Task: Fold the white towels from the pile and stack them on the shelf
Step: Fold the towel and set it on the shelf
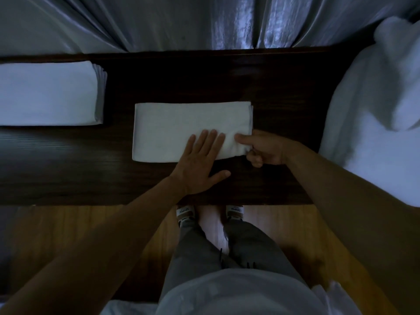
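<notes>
Non-task items: curtain, floor, legs, shoes.
Grey pleated curtain at 12 o'clock; wooden floor at 6; grey trousers and white-strapped shoes at 6, toes at the dark surface's edge.

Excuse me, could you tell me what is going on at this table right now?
A person is folding a white towel on the dark wooden table. The left hand presses flat on it while the right hand pinches its right edge. Folded towels are stacked at left; the unfolded pile lies at right.
</notes>
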